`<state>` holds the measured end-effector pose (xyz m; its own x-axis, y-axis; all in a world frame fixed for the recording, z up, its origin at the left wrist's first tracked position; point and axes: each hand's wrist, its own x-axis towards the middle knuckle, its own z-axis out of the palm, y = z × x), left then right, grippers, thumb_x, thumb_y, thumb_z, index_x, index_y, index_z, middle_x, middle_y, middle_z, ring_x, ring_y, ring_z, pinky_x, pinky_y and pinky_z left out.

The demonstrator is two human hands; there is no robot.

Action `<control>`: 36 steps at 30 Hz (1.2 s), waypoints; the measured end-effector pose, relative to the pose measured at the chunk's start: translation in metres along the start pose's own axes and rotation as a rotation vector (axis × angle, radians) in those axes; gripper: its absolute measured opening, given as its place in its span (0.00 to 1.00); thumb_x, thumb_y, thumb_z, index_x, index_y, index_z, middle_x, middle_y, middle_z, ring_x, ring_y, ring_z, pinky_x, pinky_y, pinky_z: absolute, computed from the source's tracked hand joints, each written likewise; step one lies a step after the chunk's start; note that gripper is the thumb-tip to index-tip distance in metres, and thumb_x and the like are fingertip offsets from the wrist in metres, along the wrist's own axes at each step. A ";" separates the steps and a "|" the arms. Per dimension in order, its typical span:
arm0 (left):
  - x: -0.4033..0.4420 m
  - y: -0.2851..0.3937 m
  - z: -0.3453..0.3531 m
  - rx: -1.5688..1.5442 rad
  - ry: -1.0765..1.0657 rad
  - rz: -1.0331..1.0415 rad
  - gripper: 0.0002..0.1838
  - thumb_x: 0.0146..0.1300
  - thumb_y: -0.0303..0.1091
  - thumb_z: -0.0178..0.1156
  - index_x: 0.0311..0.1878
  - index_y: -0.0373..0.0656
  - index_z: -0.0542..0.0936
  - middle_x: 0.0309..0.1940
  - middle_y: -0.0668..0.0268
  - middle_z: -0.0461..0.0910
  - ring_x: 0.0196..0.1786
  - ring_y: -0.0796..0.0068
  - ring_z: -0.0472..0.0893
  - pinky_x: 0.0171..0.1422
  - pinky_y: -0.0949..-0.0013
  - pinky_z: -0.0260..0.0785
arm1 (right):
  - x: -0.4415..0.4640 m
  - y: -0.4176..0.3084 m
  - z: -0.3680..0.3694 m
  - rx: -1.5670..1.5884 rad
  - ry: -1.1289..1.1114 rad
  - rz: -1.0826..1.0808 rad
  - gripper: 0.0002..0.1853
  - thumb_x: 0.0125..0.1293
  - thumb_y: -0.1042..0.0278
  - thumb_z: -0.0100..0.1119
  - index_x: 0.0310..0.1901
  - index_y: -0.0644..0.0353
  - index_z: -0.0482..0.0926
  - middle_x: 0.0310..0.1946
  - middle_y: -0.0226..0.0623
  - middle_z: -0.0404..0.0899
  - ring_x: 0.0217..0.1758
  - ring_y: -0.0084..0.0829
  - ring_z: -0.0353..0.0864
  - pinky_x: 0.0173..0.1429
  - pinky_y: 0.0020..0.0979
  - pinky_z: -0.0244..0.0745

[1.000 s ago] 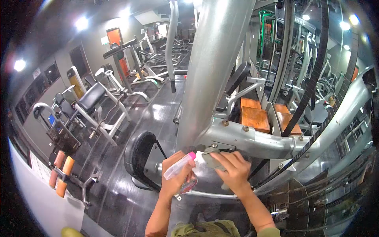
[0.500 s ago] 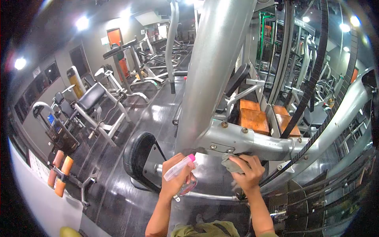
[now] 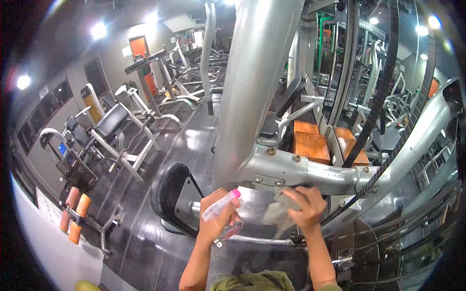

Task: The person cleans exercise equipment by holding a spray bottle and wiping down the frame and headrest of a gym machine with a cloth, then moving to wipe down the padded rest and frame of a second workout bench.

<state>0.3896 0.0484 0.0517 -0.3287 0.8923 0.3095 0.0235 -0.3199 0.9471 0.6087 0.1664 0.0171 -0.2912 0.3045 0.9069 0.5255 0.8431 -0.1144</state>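
Observation:
My left hand (image 3: pixel 217 216) is wrapped round a clear spray bottle (image 3: pixel 218 208) with a pink nozzle tip, which points up and to the right. In my right hand (image 3: pixel 307 207) is a grey-green cloth (image 3: pixel 280 212), smeared by motion, its loose part hanging below the fingers. Both hands are in front of a silver gym machine frame (image 3: pixel 286 167), whose thick upright post joins a bolted crossbar. The cloth is just under the crossbar; whether it touches the metal I cannot tell. A black padded seat (image 3: pixel 171 196) is left of my left hand.
Orange-brown wooden boxes (image 3: pixel 310 145) stand behind the crossbar, beside a mirror. A black strap (image 3: pixel 374 116) runs down on the right. Foam rollers (image 3: pixel 77 218) on a stand and a black padded bench (image 3: pixel 116 120) are at the left.
The cloth, bunched at my right fingertips before, now hangs lower and more spread out. My left hand and the spray bottle have hardly moved. The view has shifted slightly.

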 end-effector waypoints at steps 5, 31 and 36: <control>0.001 0.000 0.001 0.023 -0.024 -0.008 0.12 0.66 0.30 0.62 0.29 0.32 0.78 0.24 0.65 0.74 0.19 0.78 0.77 0.23 0.75 0.64 | 0.021 0.000 -0.002 -0.018 0.206 0.080 0.25 0.34 0.76 0.72 0.41 0.50 0.86 0.35 0.31 0.80 0.33 0.36 0.79 0.33 0.35 0.76; 0.020 -0.006 0.018 0.006 -0.087 0.071 0.14 0.67 0.32 0.61 0.28 0.32 0.78 0.22 0.64 0.72 0.17 0.79 0.75 0.24 0.75 0.66 | 0.045 -0.010 0.000 0.050 0.285 0.285 0.18 0.47 0.72 0.72 0.43 0.57 0.83 0.36 0.39 0.80 0.36 0.42 0.81 0.42 0.38 0.77; 0.028 -0.005 0.018 0.020 -0.081 0.092 0.12 0.66 0.29 0.61 0.28 0.32 0.78 0.23 0.64 0.74 0.18 0.78 0.76 0.25 0.74 0.66 | 0.064 -0.026 0.001 0.088 0.077 0.206 0.22 0.44 0.70 0.72 0.45 0.53 0.83 0.35 0.34 0.80 0.38 0.40 0.81 0.42 0.38 0.78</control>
<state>0.3968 0.0806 0.0575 -0.2473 0.8823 0.4006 0.0696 -0.3962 0.9155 0.5758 0.1647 0.0780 -0.1215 0.4419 0.8888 0.4950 0.8031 -0.3316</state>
